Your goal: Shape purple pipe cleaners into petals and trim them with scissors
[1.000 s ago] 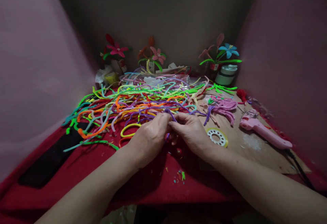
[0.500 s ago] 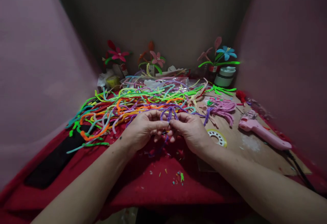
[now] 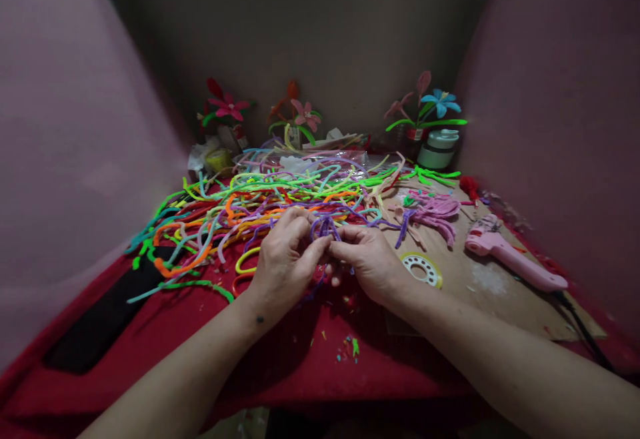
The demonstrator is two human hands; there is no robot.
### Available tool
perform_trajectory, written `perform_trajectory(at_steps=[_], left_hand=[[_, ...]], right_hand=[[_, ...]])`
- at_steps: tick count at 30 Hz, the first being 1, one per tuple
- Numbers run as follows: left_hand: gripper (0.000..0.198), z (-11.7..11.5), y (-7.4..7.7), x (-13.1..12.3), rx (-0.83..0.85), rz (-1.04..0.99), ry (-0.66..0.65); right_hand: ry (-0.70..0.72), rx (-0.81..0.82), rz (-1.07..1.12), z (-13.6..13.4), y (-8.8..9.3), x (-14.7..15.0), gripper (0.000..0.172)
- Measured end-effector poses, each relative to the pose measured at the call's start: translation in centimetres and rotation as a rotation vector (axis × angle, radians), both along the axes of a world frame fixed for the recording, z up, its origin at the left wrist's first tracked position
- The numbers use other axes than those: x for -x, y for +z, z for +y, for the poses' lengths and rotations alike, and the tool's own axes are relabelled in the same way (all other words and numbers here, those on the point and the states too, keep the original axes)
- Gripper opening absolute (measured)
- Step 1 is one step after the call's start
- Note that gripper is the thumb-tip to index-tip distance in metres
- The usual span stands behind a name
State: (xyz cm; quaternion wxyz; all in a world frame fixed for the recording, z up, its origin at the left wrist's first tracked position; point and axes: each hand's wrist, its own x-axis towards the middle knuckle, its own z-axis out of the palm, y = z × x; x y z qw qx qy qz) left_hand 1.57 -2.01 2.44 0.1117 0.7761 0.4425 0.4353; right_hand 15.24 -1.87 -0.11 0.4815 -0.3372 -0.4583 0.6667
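Note:
Purple pipe cleaners (image 3: pixel 325 227), bent into loops, stand up between my two hands above the red cloth. My left hand (image 3: pixel 289 255) is closed, its thumb and fingers pinching the loops from the left. From the other side my right hand (image 3: pixel 367 257) pinches the same purple piece, the fingertips of both hands meeting at its base. A purple end hangs below the fingers. Just beyond my hands lies a heap of many-coloured pipe cleaners (image 3: pixel 270 192). Scissors with a yellow and red handle (image 3: pixel 245 262) show partly beside my left hand.
On the right, a cardboard sheet (image 3: pixel 460 299) bears a pink glue gun (image 3: pixel 515 259), a tape roll (image 3: pixel 423 270) and a pink pipe-cleaner bundle (image 3: pixel 435 215). A black case (image 3: pixel 100 319) lies left. Pipe-cleaner flowers (image 3: pixel 306 115) and a pale green jar (image 3: pixel 439 150) stand behind.
My left hand has turned and rolled over the purple loops, which now look more bunched together. The scissors' handle has come into sight beside it. My right hand stays nearly in place.

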Motion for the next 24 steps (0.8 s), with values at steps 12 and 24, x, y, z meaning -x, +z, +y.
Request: perform_trajectory(at_steps=[12, 24], left_hand=[[0.024, 0.3, -0.1, 0.4, 0.267, 0.101, -0.026], [0.010, 0.7, 0.2, 0.9, 0.603, -0.016, -0.294]], right_hand=[[0.040, 0.088, 0.110, 0.0, 0.0, 0.1, 0.012], [-0.062, 0.064, 0.127, 0.7, -0.6, -0.2, 0.018]])
